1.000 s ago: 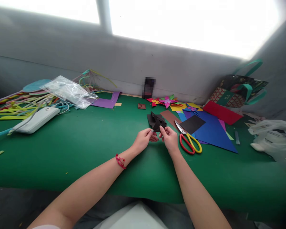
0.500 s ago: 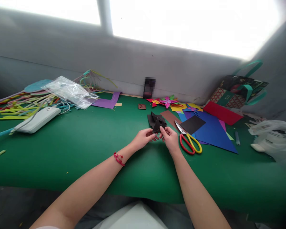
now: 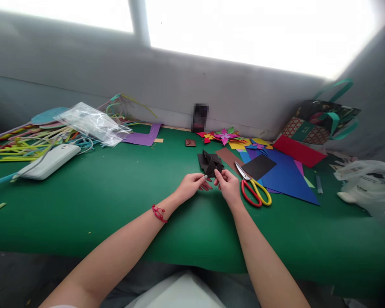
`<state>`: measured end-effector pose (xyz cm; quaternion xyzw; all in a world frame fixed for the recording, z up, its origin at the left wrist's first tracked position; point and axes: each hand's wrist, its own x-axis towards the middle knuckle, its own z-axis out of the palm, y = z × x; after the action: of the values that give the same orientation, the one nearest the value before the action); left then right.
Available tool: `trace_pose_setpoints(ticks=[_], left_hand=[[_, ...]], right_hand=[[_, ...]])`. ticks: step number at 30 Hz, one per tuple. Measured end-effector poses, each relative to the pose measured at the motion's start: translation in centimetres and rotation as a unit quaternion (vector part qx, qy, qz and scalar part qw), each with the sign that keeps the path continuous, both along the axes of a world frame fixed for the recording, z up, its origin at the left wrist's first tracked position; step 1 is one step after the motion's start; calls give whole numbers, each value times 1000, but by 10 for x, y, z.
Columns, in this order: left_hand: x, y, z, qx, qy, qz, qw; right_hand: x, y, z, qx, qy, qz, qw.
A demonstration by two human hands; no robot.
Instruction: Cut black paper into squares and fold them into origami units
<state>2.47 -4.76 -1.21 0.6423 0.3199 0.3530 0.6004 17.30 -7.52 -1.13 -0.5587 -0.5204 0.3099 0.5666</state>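
A piece of folded black paper (image 3: 211,164) with pointed flaps standing up is held just above the table, close in front of me. My left hand (image 3: 193,185) pinches its near left edge between thumb and fingers. At its near right edge, my right hand (image 3: 227,185) grips it with the thumb on top. The fingertips beneath the paper are partly hidden. Scissors (image 3: 253,188) with one red and one yellow handle lie right beside my right hand, blades pointing away. Under their tips are a brown sheet (image 3: 230,158) and a flat black sheet (image 3: 259,166).
Colourful paper flowers (image 3: 225,136) and a small brown folded paper (image 3: 190,143) lie toward the wall. Blue sheets (image 3: 290,179), a red envelope (image 3: 300,151), a gift bag (image 3: 311,124) and a plastic bag (image 3: 368,184) occupy the right. Left are pipe cleaners (image 3: 28,143) and a white power bank (image 3: 51,161).
My left thumb has come down onto the near edge of the folded black paper, and a near flap sits slightly lower. My right hand stays nearly still.
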Motion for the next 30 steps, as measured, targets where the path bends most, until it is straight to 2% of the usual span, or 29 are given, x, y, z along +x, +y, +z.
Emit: trace_pose_setpoints(ticks=[4,9,13,18,30], left_hand=[[0,1,-1,-9,1,11,1000],[1,0,-2,-17,-7,-17,1000],[2,0,-4,-21,-21,-10,1000],[0,2,-4,-12,-29,-14,999],[0,-1,-5,25,-3,-1,1000]], right_hand=[[-1,-1,0,2,-3,-3,1000],[-1,-1,1,3,-15,1,1000],[-3,-2,1,1,-32,21,999],[-9,-4,1,-12,-33,46,998],[-8,-4,0,-7,-62,47,997]])
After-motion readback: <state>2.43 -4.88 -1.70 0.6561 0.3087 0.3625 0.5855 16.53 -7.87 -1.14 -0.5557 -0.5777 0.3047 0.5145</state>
